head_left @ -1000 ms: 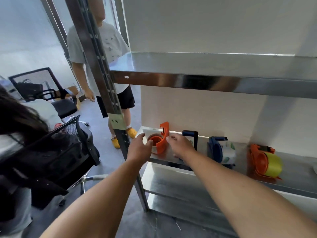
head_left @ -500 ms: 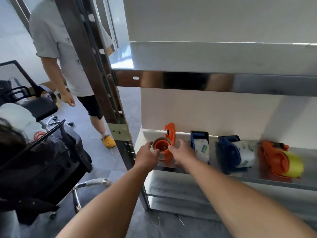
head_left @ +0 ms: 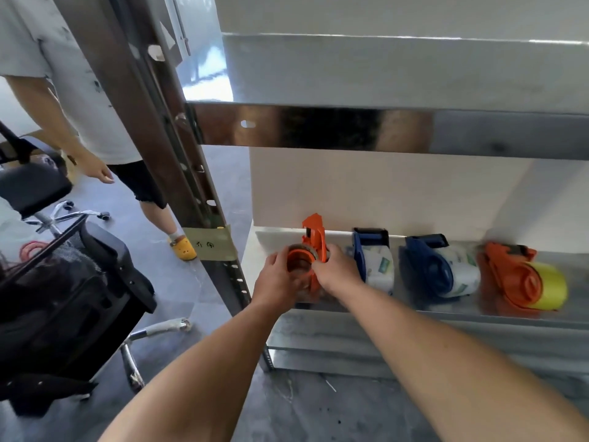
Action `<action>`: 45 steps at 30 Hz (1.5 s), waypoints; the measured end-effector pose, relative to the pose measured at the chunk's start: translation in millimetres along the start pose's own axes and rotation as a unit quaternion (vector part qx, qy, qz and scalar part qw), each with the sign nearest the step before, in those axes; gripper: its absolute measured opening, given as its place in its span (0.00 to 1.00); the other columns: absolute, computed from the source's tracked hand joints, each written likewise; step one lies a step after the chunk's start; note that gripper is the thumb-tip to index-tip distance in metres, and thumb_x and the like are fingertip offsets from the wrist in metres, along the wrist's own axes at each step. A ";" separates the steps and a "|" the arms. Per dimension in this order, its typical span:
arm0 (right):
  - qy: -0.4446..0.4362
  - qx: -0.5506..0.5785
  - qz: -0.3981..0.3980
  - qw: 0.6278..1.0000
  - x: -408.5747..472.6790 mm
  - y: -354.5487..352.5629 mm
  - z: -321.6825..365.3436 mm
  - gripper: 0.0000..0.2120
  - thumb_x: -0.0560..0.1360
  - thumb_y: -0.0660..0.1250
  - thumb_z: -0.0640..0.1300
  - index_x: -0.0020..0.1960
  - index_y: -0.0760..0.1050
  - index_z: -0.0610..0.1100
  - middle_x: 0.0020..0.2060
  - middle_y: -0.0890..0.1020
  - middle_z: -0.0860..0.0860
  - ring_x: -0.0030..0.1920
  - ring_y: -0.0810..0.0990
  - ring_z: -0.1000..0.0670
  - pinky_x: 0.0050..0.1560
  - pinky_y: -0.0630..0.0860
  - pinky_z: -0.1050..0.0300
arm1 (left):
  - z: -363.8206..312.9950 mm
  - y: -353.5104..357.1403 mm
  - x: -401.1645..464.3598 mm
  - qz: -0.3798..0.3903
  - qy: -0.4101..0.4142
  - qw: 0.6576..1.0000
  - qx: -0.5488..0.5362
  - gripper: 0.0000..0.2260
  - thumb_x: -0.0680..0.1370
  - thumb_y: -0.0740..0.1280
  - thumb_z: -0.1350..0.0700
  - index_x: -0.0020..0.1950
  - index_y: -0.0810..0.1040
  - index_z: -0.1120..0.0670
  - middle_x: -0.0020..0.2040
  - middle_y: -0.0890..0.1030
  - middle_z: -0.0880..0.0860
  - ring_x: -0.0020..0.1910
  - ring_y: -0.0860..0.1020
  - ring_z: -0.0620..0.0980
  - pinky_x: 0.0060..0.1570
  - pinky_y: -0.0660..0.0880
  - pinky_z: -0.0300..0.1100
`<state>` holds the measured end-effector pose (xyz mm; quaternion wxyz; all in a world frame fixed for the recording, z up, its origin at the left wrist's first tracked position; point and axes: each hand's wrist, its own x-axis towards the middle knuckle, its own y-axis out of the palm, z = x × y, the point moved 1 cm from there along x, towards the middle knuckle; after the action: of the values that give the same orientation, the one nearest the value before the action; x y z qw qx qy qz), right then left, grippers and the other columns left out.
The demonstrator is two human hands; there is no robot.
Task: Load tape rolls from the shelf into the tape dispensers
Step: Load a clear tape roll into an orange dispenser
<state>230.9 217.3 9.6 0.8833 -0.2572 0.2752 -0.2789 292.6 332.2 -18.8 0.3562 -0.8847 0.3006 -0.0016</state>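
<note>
The orange dispenser (head_left: pixel 314 250) stands at the shelf's (head_left: pixel 398 309) left end, a clear roll on its round hub; left hand (head_left: pixel 277 279) curls round the roll; right hand (head_left: pixel 336 271) grips the dispenser.

head view, downward, near shelf (head_left: pixel 414 314)

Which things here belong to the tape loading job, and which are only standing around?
Job:
- left hand and right hand, both holding the orange dispenser on the shelf
- two blue dispensers with white tape
- orange dispenser with yellow tape

Around:
- office chair
- another person
</note>
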 end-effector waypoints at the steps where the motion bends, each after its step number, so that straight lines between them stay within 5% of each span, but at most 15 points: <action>1: -0.001 -0.001 0.001 1.000 0.4 -1.0 -1.3 0.15 0.78 0.62 0.43 0.64 0.72 0.47 0.51 0.81 0.47 0.46 0.78 0.48 0.44 0.74 0.56 | 0.3 -0.6 -0.7 0.001 0.001 1.000 0.004 0.29 0.75 0.73 0.48 0.73 0.66 0.45 0.69 0.71 0.48 0.63 0.74 0.50 0.53 0.67 0.36; 8: 0.025 -0.042 -0.006 0.999 6.8 -13.3 -6.2 0.10 0.80 0.59 0.50 0.56 0.75 0.48 0.48 0.81 0.46 0.42 0.75 0.46 0.42 0.70 0.55 | 3.5 -9.4 0.2 0.024 -0.004 0.997 0.077 0.39 0.75 0.74 0.52 0.80 0.56 0.48 0.74 0.68 0.50 0.68 0.71 0.52 0.61 0.69 0.41; 16: 0.021 -0.040 0.010 0.999 13.6 -11.1 -10.5 0.09 0.80 0.58 0.49 0.56 0.72 0.48 0.46 0.79 0.48 0.44 0.76 0.46 0.43 0.72 0.54 | -7.4 -4.3 8.3 0.033 -0.021 0.998 0.047 0.47 0.71 0.75 0.42 0.81 0.50 0.49 0.75 0.64 0.52 0.72 0.68 0.52 0.67 0.67 0.43; 24: -0.036 -0.011 -0.006 0.999 7.6 -17.6 -6.6 0.15 0.81 0.57 0.49 0.66 0.73 0.52 0.56 0.80 0.48 0.54 0.78 0.45 0.55 0.75 0.51 | -11.9 -7.0 5.3 -0.007 0.003 1.000 0.026 0.46 0.70 0.76 0.44 0.81 0.53 0.48 0.73 0.66 0.52 0.70 0.69 0.52 0.65 0.69 0.43; 29: -0.090 -0.017 -0.009 0.996 -2.3 -30.5 1.7 0.20 0.81 0.58 0.43 0.73 0.68 0.49 0.70 0.73 0.48 0.69 0.71 0.46 0.67 0.66 0.55 | -13.2 -20.1 -4.1 -0.045 0.033 0.998 0.008 0.47 0.70 0.76 0.42 0.80 0.53 0.50 0.74 0.66 0.53 0.72 0.67 0.53 0.69 0.68 0.47; 39: -0.189 0.069 0.054 0.978 -30.5 -50.4 -3.0 0.28 0.73 0.69 0.49 0.72 0.70 0.53 0.63 0.79 0.57 0.62 0.77 0.61 0.69 0.71 0.54 | -24.5 -47.9 -25.8 -0.068 0.101 0.988 -0.091 0.39 0.65 0.82 0.50 0.72 0.69 0.53 0.59 0.77 0.45 0.60 0.77 0.45 0.62 0.77 0.47; 42: -0.208 0.096 0.054 0.972 -42.9 -59.3 -6.7 0.30 0.74 0.72 0.44 0.73 0.68 0.53 0.66 0.77 0.57 0.62 0.76 0.63 0.68 0.71 0.57 | -30.1 -51.4 -35.1 -0.054 0.126 0.985 -0.109 0.42 0.61 0.81 0.42 0.72 0.69 0.50 0.58 0.76 0.42 0.60 0.77 0.43 0.62 0.76 0.44; 45: -0.229 0.085 0.021 0.970 -55.3 -69.5 -12.5 0.32 0.73 0.74 0.47 0.74 0.66 0.57 0.70 0.72 0.58 0.68 0.72 0.59 0.71 0.68 0.51 | -38.0 -51.1 -44.7 -0.050 0.160 0.980 -0.107 0.44 0.61 0.78 0.37 0.73 0.70 0.51 0.61 0.76 0.44 0.61 0.76 0.44 0.63 0.77 0.47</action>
<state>160.3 199.1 61.8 0.9470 -0.2327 0.0464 -0.2167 274.9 361.0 51.2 0.2062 -0.9201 0.3072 -0.1284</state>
